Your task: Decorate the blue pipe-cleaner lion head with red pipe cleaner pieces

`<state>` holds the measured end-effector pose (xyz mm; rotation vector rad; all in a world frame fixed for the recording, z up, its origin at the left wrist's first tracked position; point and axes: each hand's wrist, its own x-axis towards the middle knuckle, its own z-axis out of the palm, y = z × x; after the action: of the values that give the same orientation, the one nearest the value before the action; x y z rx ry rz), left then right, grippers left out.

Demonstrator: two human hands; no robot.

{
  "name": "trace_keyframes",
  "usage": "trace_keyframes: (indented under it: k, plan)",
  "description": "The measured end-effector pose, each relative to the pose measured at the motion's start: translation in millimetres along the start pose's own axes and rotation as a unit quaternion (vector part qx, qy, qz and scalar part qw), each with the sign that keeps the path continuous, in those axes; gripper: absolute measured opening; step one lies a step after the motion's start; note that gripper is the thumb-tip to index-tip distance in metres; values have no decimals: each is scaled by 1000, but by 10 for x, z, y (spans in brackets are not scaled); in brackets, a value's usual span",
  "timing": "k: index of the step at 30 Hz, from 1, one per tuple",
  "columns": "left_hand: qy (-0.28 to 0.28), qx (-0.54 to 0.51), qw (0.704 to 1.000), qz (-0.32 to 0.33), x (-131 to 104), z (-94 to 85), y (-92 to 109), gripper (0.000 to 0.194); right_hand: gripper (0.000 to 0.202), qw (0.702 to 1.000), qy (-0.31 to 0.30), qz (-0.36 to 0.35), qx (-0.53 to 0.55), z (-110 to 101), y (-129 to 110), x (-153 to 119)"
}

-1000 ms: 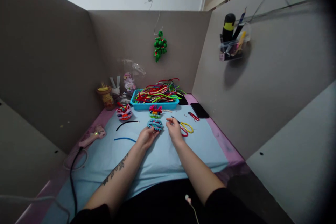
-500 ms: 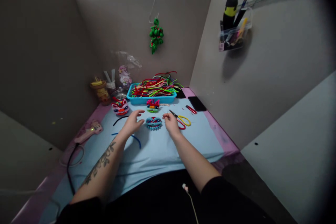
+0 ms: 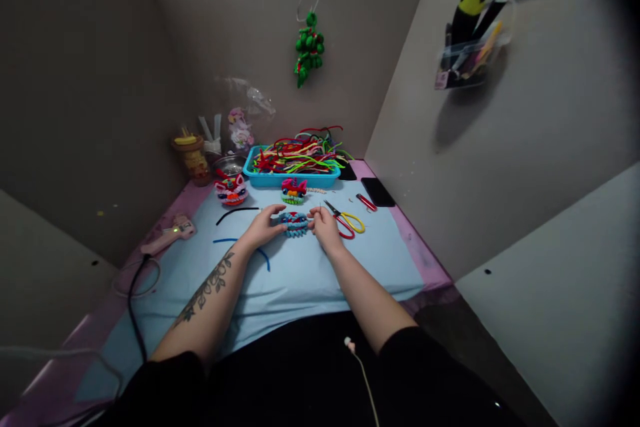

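Observation:
A small blue pipe-cleaner lion head (image 3: pixel 295 224) with red parts lies on the blue cloth between my hands. My left hand (image 3: pixel 266 225) grips its left side, thumb below and fingers above. At its right edge, my right hand (image 3: pixel 323 227) is closed in a pinch, with a thin dark tip showing above the fingers; what that is I cannot make out. Beside the right hand lie scissors (image 3: pixel 353 222) with red and yellow handles. Behind stands a pink, orange and green pipe-cleaner head (image 3: pixel 294 191), with a pink and red one (image 3: pixel 231 191) farther left.
A blue tray (image 3: pixel 295 181) piled with coloured pipe cleaners stands at the back. A black stem (image 3: pixel 235 211) and a blue stem (image 3: pixel 225 240) lie left. The pink glue gun (image 3: pixel 173 235) is at the left edge; a phone (image 3: pixel 378 192) and red cutter (image 3: pixel 367 202) lie right.
My left hand has moved right and taken hold of the blue lion head. My right hand has come in to its right edge. The camera view has tilted down slightly.

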<state>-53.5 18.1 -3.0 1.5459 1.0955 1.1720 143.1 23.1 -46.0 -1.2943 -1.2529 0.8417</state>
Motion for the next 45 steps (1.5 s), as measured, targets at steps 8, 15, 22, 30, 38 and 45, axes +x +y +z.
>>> trace_keyframes:
  k: [8,15,22,30,38,45]
  plan:
    - [31,75,996,41,-6,-152,-81,47,13,972,-42,-187,-132,-72,-186,-119]
    - [3,63,996,56,-21,-114,-89,50,14,965,-79,-201,-149,-31,-234,-186]
    - [88,162,978,102,13,-187,-122,27,37,985,114,-127,-10,-316,-103,118]
    - [85,325,924,184,-8,-218,-49,23,41,938,53,-56,-338,-889,-138,965]
    - [73,349,910,209,-56,-217,30,21,18,883,-17,23,-469,-965,-10,1521]
    - [61,378,901,204,-79,-241,76,21,19,876,-82,-13,-475,-784,44,1650]
